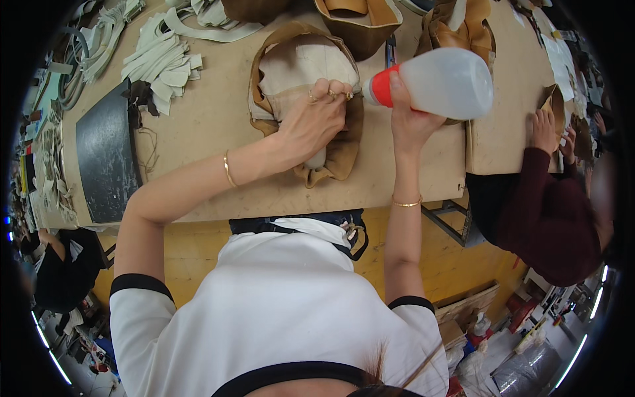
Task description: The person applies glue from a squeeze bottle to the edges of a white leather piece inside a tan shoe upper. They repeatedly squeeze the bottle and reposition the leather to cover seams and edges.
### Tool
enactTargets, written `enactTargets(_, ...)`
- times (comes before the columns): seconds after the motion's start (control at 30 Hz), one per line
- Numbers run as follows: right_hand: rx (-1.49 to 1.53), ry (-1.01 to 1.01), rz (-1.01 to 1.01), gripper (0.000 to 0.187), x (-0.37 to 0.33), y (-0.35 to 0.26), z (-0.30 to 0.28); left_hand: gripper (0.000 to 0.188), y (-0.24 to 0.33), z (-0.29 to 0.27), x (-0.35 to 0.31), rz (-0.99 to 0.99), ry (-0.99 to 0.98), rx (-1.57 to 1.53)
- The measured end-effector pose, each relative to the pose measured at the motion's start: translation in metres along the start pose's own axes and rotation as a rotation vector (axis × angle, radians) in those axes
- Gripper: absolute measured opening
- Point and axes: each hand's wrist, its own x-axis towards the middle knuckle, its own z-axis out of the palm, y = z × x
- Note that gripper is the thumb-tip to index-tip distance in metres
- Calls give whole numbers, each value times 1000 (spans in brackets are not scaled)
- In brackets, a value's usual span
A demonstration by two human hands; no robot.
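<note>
A tan leather piece with a pale fabric lining (pixel 307 63), bag-like in shape, lies on the table in front of me. My left hand (pixel 317 119) is closed on its right-hand edge, fingers curled over the leather (pixel 347 149). In my right hand (pixel 413 119) is a translucent squeeze bottle (pixel 450 83) with a red collar, tipped on its side. Its nozzle points left and meets the edge beside my left fingertips; whether anything comes out cannot be seen.
A black curved board (pixel 109 152) lies to the left, below bundles of pale strips (pixel 162 63). More brown leather pieces (pixel 360 30) stand at the back. At right, a co-worker in a dark red sleeve (pixel 536 178) handles a brown piece at the adjoining table (pixel 489 149).
</note>
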Motion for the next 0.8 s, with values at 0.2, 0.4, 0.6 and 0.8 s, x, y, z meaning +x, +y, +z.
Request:
enactTargets(0.2,-26,-68,-46,23,-1,1,4,38,-2,-3,1,1,-20,-83)
enactTargets(0.4,-33,-121,11,21,-4,0,-5,39,-1,-3,1,9,-16,-68)
enactTargets(0.6,-8,-141,100,22,-12,-7,-12,39,-1,0,-1,7,-38,-95)
enactTargets(0.8,4,-152,202,22,-22,-14,-20,38,1,5,-1,14,-50,-101)
